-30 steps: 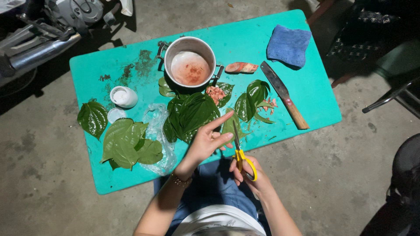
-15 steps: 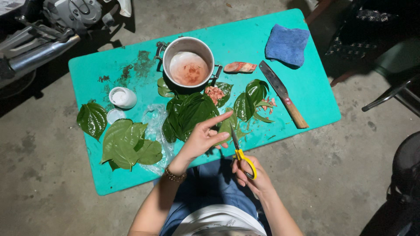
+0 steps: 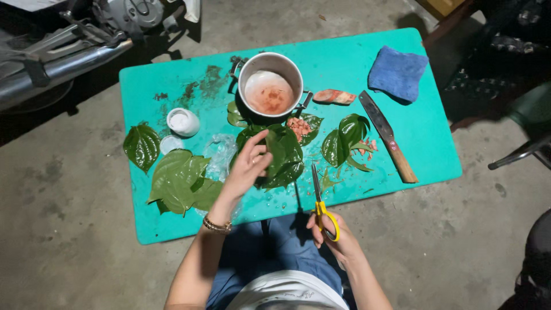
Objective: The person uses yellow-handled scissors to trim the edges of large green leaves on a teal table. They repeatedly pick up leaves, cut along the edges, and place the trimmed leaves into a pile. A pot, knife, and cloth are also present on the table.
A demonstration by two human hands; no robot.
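Left hand (image 3: 248, 165) pinching a green leaf (image 3: 281, 155), right hand (image 3: 333, 235) clamped on yellow-handled scissors (image 3: 320, 198), metal pot (image 3: 270, 86) and knife (image 3: 387, 136) beyond.

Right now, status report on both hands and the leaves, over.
Left hand pinching a green leaf. Right hand gripping yellow-handled scissors, blades shut. Metal pot just beyond.

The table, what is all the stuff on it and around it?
table: one, turquoise, middle
pot: one, metal, reddish liquid, table top
leaves: several, green, across table
scissors: one pair, yellow handles, right hand
knife: one, wooden handle, table right
cloth: one, blue, far right corner
small cup: one, white, table left
orange chunk: one, beside pot
motorbike: one, grey, upper left
left hand: holding a leaf
right hand: holding scissors
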